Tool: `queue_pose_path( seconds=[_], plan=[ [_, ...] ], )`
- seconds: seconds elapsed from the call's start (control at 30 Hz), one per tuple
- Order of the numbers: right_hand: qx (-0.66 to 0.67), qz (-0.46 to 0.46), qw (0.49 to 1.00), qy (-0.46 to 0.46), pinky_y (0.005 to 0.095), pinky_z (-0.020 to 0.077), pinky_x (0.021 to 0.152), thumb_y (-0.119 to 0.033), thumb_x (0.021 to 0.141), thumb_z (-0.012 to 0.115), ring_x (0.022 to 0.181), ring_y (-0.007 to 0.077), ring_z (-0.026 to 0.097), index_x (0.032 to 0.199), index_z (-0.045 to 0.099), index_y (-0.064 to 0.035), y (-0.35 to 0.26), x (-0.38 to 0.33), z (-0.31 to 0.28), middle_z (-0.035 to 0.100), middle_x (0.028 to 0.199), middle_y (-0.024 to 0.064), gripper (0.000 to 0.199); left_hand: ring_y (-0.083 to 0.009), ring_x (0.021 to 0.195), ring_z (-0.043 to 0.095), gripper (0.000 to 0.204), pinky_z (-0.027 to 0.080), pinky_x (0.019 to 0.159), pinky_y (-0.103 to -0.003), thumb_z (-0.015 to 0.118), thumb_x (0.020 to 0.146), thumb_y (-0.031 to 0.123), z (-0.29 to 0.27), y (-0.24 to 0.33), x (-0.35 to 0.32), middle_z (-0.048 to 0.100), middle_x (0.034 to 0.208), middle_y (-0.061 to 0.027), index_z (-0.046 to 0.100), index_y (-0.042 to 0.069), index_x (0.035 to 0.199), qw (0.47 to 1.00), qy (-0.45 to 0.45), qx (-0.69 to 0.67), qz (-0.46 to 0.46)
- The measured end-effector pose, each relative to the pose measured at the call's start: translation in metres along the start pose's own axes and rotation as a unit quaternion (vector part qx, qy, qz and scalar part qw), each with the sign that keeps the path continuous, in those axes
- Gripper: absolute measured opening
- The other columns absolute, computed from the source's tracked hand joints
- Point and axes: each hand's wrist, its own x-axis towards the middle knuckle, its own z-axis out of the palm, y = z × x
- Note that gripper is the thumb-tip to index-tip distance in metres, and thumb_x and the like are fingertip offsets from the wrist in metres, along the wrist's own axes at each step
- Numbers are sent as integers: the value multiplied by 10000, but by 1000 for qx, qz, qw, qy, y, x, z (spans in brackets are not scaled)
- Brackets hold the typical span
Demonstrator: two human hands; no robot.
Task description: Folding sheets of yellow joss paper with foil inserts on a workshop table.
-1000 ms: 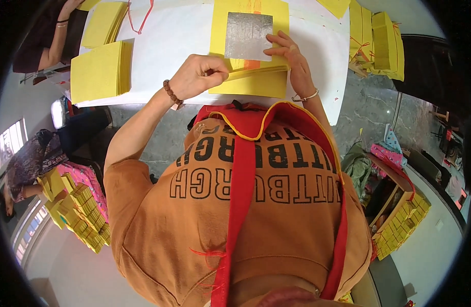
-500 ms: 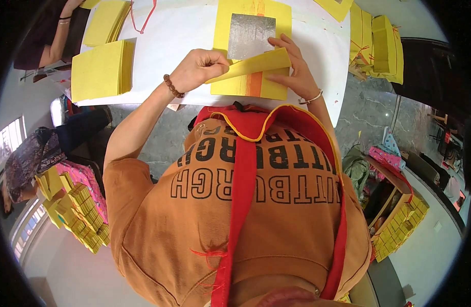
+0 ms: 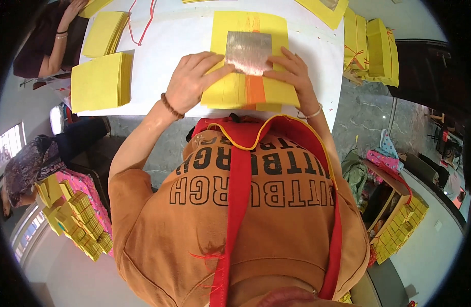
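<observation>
The yellow paper stack point(image 3: 248, 89) lay on the white table point(image 3: 159, 77), and the silver foil square point(image 3: 249, 52) on it sat between the left hand point(image 3: 192, 82) and right hand point(image 3: 293, 74), whose spread fingers pressed its side edges equally near.

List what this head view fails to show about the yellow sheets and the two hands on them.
- Number of sheets in the yellow paper stack: edges too fine to count.
- Palm of the left hand and what lies beneath it: hidden by the hand itself.
- Right hand fingertips' grip on the silver foil square: cannot tell pressing from pinching.
- Near edge of the white table: partly covered by the person's chest and forearms.
</observation>
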Motion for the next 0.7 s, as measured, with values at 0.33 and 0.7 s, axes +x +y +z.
queue_pose_path(
  seconds=[0.33, 0.7],
  plan=[
    [-19, -23, 999, -45, 344, 331, 802, -192, 752, 651, 954, 155, 541, 946, 670, -171, -36, -19, -4, 636, 997, -32, 196, -225, 803, 581, 277, 450, 689, -326, 595, 767, 133, -11, 31, -16, 626, 866, -87, 624, 76, 1036, 978, -6, -197, -72],
    [178, 313, 920, 153, 294, 496, 708, -195, 810, 650, 851, 213, 651, 1091, 601, -59, -42, 8, 17, 653, 965, 126, 316, -214, 573, 600, 385, 451, 551, -323, 471, 916, 363, 31, 3, 6, 605, 629, -121, 603, 16, 1020, 806, -45, -440, -393]
  ],
)
